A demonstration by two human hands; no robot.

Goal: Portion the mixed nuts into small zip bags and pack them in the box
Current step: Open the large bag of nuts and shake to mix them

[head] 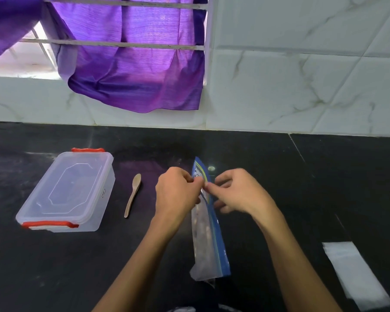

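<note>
You held the nut pouch [208, 224] edge-up between both hands, left hand [178, 191] and right hand [235, 191] pinching its top, likely to open it; the lidded box [68, 191] and spoon [133, 194] lay to your left.

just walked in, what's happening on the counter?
A person holds the blue nut pouch upright over the black counter, left hand and right hand pinching its top edge. The plastic box sits lidded at left beside the wooden spoon; small zip bags lie at right.
</note>
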